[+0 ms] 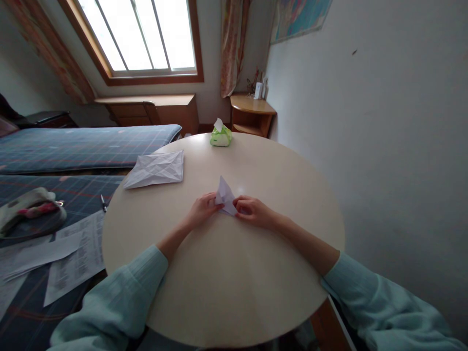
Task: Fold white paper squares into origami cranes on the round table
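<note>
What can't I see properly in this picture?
In the head view:
- Back of the small, folded white paper: hidden by its front and the bare left hand and bare right hand.
- Words on the white printed paper sheets: too small and blurred.
- Outdoors beyond the brown-framed glass window: lost in glare.
- Colourful flat wall picture: cut off by the top edge.

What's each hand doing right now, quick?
Left hand: closed, holding the left side of the small folded paper.
Right hand: closed, fingers curled, holding the right edge of the same paper.
</note>
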`<state>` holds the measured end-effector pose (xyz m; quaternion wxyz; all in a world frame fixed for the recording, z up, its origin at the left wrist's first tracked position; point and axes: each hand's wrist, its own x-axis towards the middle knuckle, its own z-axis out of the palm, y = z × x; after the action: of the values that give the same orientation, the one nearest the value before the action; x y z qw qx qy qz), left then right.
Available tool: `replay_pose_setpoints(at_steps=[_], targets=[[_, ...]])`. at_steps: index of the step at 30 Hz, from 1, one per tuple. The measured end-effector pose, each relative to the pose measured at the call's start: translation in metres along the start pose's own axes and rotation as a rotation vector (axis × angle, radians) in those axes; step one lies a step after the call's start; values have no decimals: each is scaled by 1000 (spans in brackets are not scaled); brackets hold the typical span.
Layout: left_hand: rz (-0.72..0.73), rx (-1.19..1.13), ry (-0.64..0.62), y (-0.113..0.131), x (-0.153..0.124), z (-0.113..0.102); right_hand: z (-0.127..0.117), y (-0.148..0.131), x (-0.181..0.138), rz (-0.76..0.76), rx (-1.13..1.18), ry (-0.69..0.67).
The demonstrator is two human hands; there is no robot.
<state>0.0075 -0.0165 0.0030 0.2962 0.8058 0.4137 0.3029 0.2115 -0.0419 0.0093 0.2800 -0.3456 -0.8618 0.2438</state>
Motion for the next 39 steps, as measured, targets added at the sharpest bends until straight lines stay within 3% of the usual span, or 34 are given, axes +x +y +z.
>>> replay_pose_setpoints(at_steps=[7, 12, 22, 28, 34, 39], targets=[[44, -67, -86, -3, 2, -6, 7, 2, 1, 49, -74, 65], [69, 107, -51, -2, 0, -4, 9, 5, 0, 149, -47, 116], [93, 320, -1, 8, -6, 1, 7, 6, -1, -28, -51, 72], [25, 422, 35, 15, -7, -1, 8, 8, 0, -35, -82, 72], [-135, 435, 86, 16, -5, -2, 9, 6, -1, -46, -76, 72], [25, 311, 1, 11, -5, -3, -5, 6, -1, 2, 109, 50]])
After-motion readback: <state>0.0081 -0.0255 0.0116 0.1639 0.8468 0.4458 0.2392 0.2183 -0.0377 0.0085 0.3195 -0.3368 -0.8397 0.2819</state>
